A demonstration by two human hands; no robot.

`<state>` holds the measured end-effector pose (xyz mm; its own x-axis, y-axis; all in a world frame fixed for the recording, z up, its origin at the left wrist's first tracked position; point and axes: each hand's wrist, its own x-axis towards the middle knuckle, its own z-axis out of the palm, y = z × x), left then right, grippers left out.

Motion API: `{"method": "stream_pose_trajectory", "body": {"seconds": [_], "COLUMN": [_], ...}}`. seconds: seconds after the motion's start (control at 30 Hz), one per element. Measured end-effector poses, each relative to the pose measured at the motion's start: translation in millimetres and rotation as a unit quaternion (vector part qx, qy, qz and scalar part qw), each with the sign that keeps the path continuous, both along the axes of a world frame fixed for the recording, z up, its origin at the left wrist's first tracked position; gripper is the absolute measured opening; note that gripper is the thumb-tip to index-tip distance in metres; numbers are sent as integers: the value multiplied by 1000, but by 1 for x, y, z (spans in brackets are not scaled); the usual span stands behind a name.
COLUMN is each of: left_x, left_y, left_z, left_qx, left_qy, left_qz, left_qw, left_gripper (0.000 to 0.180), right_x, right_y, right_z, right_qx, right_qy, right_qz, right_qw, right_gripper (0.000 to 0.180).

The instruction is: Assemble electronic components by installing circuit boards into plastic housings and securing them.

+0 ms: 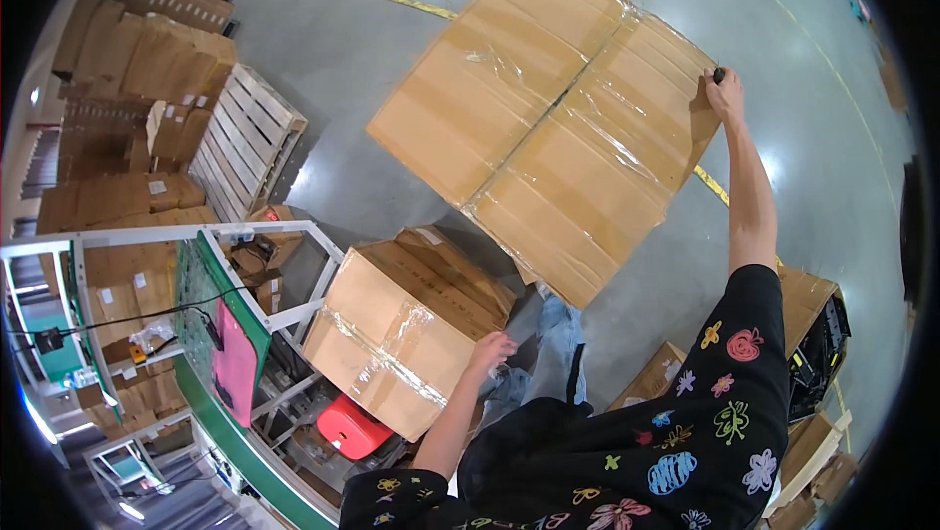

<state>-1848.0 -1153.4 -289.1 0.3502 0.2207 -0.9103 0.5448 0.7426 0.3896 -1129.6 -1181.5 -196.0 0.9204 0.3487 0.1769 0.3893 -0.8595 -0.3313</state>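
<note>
A large taped cardboard box (548, 119) fills the upper middle of the head view, its top flaps sealed with clear tape. My right hand (723, 91) is stretched out to its far right edge and grips a small dark tool against the cardboard there. Below it a smaller taped cardboard box (392, 324) sits close to me. My left hand (490, 350) rests on that smaller box's near right corner, fingers curled over the edge.
A green conveyor (220, 334) with a white frame and a pink sheet runs at the left. A red stool (351, 425) stands under it. A wooden pallet (245, 138) and stacked cardboard lie far left. More cartons sit at the lower right (808, 305). Grey floor with yellow lines surrounds.
</note>
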Motion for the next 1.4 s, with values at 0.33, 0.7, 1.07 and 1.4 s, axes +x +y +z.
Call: {"method": "stream_pose_trajectory", "body": {"seconds": [0.33, 0.7, 1.07, 1.4], "left_x": [-42, 50, 138, 135], "left_y": [-2, -11, -32, -40], "left_z": [-44, -56, -94, -135], "left_qx": [-79, -33, -233, -122], "left_qy": [39, -433, -305, -79], "left_qz": [289, 362, 592, 694], "left_qw": [953, 825, 709, 706], "left_gripper": [34, 53, 45, 27], "right_x": [-151, -88, 150, 220], "right_y": [-98, -82, 237, 309], "right_z": [76, 30, 30, -39], "right_qx": [10, -106, -35, -62], "right_qy": [51, 234, 156, -684], "right_qz": [-26, 79, 360, 460], "right_qw": [998, 963, 919, 563], "right_gripper": [53, 59, 76, 74]}}
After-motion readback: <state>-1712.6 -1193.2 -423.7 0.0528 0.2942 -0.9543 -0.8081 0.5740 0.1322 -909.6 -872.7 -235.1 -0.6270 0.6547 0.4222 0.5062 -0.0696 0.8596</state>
